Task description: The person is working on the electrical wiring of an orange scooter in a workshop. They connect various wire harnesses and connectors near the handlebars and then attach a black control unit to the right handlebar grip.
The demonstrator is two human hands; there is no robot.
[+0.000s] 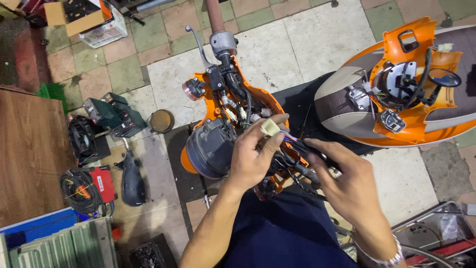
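Quite a bit is hidden here. The wiring bundle [292, 159] behind the handlebar head is mostly covered by the two hands, so the individual wires can't be counted or followed; only a few blue, red and black strands are seen coming off the white connector [270, 127]. The right-hand end of the handlebar is blocked from view, and the brown grip at the top is cut off by the frame edge.

The white connector is a small, blocky plastic plug, pinched between thumb and fingertips of the left hand [253, 156] and held up just above the open orange handlebar cover [258, 99]. The right hand [349, 181] is laid over the black cables just beside it with fingers curled; whether anything is really clamped in it can't be told. A metal watch band is worn on that wrist.

One round dark headlight housing [210, 148], smooth and glossy, is seen below the cover, and one silver brake lever [198, 47] sticks out upward. A second orange panel [411, 82] with one round gauge back and one mirror is lying on the brown-and-cream scooter seat [342, 106]. On the tiled floor [267, 44]: one dark blue battery [114, 114], one black mirror, one red box with coiled cable [89, 186].
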